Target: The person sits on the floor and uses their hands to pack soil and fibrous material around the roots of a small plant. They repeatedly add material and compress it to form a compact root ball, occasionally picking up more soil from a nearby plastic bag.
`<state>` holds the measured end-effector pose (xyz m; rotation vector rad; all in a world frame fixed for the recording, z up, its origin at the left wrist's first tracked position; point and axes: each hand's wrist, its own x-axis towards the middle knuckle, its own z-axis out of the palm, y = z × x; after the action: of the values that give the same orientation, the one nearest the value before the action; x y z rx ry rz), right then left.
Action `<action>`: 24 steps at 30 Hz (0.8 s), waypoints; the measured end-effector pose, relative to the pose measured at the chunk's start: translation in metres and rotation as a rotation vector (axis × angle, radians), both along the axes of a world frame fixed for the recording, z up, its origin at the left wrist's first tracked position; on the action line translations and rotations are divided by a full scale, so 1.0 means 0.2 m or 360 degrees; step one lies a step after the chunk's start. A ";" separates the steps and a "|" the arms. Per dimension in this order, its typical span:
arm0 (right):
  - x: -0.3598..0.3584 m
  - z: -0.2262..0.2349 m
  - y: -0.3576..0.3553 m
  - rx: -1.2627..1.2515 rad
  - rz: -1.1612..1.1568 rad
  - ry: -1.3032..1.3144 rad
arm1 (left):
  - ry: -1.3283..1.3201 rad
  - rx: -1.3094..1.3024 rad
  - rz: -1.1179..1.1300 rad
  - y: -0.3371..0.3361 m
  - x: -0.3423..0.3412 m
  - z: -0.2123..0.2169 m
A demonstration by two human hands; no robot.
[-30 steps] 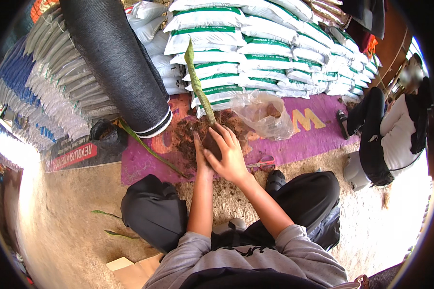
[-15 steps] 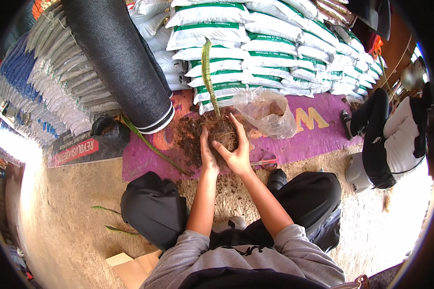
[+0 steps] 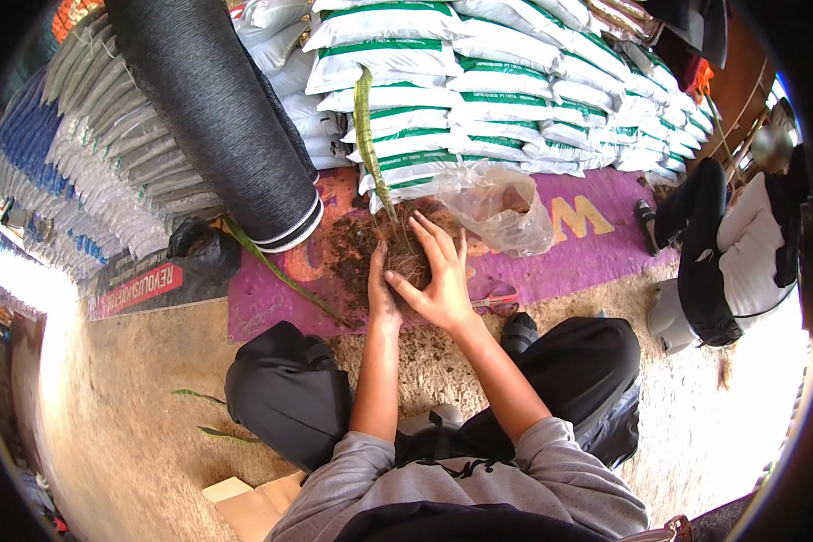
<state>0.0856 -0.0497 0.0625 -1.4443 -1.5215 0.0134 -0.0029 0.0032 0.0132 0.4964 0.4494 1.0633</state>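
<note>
Between my two hands is the brown root ball (image 3: 408, 264) of a snake plant, with one long yellow-green leaf (image 3: 367, 135) rising from it toward the sacks and tilting left. My left hand (image 3: 382, 287) presses along its left side, fingers mostly hidden by the angle. Over the right side and top lies my right hand (image 3: 440, 275), fingers curved and thumb across the near side. Loose dark soil (image 3: 348, 248) is scattered under and around the roots on a purple printed sheet (image 3: 569, 257).
A clear plastic bag (image 3: 515, 217) with brown material lies right of the roots, red-handled scissors (image 3: 499, 298) nearer me. To the left are a loose leaf (image 3: 280, 274), a black bag (image 3: 203, 246) and a big black roll (image 3: 217, 117). White-green sacks (image 3: 506, 99) stand behind; another person (image 3: 750, 235) sits at right.
The leaf has tipped to the left along with the root ball. My right hand has shifted left and farther over the top of the roots; the left hand has moved slightly left.
</note>
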 end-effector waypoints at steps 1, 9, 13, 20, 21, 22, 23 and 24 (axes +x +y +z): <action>0.00 0.00 0.00 -0.0010 0.0052 -0.0018 | -0.0082 -0.0023 -0.0021 0.01 0.00 -0.02; -0.05 -0.05 0.01 0.0115 0.0180 0.0041 | -0.0334 0.0046 -0.0108 0.03 0.00 -0.13; -0.03 -0.05 0.03 0.0122 0.0129 0.0126 | -0.0003 0.0162 0.0114 0.01 0.02 -0.06; -0.06 -0.08 0.00 0.0117 0.0046 0.0182 | 0.0250 0.0146 0.0183 0.02 0.01 -0.06; -0.06 -0.09 0.00 0.0120 0.0033 0.0199 | 0.0323 0.0194 0.0213 0.01 0.02 -0.06; -0.05 -0.09 0.00 0.0097 0.0013 0.0141 | 0.0360 0.0179 0.0213 0.01 0.02 -0.06; -0.04 -0.09 0.00 0.0075 -0.0007 0.0084 | 0.0396 0.0164 0.0214 0.01 0.02 -0.07; -0.04 -0.09 0.01 0.0056 -0.0026 0.0032 | 0.0438 0.0153 0.0216 0.01 0.02 -0.05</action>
<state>0.0778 -0.0480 0.0455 -1.4249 -1.4863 -0.0086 0.0009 0.0057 0.0032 0.7102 0.6842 1.1555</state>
